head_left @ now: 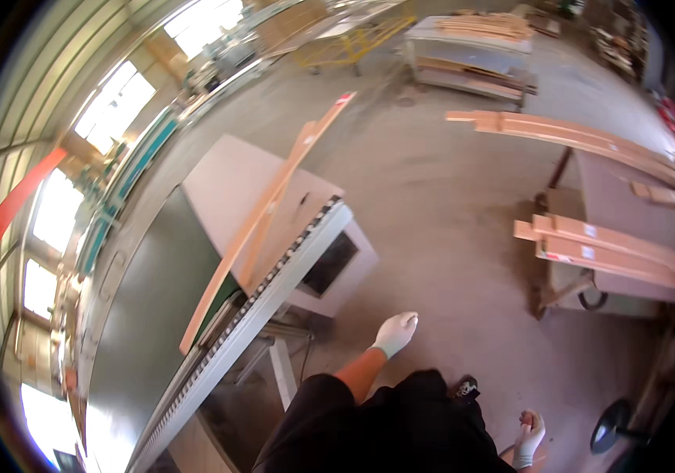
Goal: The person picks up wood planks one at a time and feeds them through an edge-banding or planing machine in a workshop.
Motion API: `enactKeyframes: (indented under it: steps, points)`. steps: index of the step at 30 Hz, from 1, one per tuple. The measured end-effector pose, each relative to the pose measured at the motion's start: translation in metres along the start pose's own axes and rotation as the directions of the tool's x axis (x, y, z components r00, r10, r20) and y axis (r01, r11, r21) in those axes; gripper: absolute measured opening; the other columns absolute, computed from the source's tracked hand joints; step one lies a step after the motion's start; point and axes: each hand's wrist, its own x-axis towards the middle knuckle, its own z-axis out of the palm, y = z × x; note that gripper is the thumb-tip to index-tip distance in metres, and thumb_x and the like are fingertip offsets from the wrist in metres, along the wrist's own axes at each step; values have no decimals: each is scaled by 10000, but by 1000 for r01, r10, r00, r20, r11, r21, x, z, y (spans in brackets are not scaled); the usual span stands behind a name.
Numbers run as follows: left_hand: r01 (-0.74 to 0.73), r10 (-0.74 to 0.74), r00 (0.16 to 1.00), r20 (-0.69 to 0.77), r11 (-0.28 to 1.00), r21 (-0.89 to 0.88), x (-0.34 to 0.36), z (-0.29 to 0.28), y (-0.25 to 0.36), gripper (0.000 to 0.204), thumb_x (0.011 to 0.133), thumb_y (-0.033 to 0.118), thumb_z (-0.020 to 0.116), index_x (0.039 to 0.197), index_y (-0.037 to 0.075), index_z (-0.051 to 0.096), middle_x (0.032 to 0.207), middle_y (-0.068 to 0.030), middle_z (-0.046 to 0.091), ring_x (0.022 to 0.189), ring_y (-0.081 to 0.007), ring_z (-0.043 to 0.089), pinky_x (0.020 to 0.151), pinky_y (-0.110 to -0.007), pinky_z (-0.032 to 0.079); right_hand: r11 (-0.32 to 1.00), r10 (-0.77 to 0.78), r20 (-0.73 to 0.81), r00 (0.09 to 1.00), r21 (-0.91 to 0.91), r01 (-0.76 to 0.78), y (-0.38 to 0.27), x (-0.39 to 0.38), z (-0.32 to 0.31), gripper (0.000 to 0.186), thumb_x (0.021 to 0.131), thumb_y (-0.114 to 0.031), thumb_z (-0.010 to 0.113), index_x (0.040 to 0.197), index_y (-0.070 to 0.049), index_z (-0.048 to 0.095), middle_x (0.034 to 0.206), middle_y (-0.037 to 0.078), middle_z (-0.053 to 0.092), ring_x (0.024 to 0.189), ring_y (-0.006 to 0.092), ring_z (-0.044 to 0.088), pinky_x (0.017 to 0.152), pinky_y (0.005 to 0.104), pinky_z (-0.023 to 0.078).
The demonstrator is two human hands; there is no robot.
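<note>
My left hand (395, 333), in a white glove, hangs over the floor to the right of the machine table, its fingers curled in with nothing seen in them. Lower down, beside my right leg, is my right hand (529, 435), also gloved; its fingers are bent toward the palm and no object shows in it. Nearest my left hand is the pale machine table edge (274, 303) with a dark toothed strip along it. Two long wooden strips (262, 209) lie crossed on the pale board (231, 169) there. Neither hand touches them.
At right, a cart (629, 197) carries long wooden boards (613, 248) jutting past its left side. A second cart (471, 51) with stacked wood stands at the far side, near a yellow frame (353, 47). A round black disc (611, 426) is at lower right.
</note>
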Motion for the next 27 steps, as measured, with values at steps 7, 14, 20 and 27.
enactKeyframes:
  steps: [7, 14, 20, 27]
  points:
    - [53, 267, 582, -768, 930, 363, 36, -263, -53, 418, 768, 132, 701, 1153, -1, 606, 1144, -232, 627, 1069, -432, 588, 914, -487, 488, 933, -254, 322, 912, -167, 319, -116, 210, 116, 119, 843, 28, 549, 921, 46, 637, 847, 84, 638, 791, 178, 608, 726, 291, 495]
    - [690, -293, 652, -699, 613, 386, 31, -427, -260, 849, 744, 475, 726, 1406, 17, 460, 1436, -197, 473, 1374, -390, 374, 1137, -456, 306, 947, -209, 466, 860, -124, 297, -234, 272, 280, 160, 922, -102, 613, 987, 35, 666, 936, 88, 687, 870, 178, 635, 784, 277, 503]
    - [667, -526, 745, -410, 602, 440, 10, -489, -377, 896, 702, 570, 722, 1366, 17, 485, 1200, -188, 634, 1106, -350, 612, 950, -433, 486, 825, -431, 631, 645, -14, 565, -381, 280, 501, 191, 963, -161, 605, 998, 6, 689, 925, 94, 693, 844, 185, 643, 773, 300, 506]
    - [517, -350, 830, -434, 775, 364, 32, -448, -335, 623, 655, 441, 794, 1090, 22, 644, 1147, -147, 668, 1076, -317, 622, 887, -420, 516, 952, -269, 871, 411, 176, 249, -450, 253, 706, 221, 905, -11, 536, 1065, -2, 688, 987, 89, 704, 914, 159, 653, 850, 292, 508]
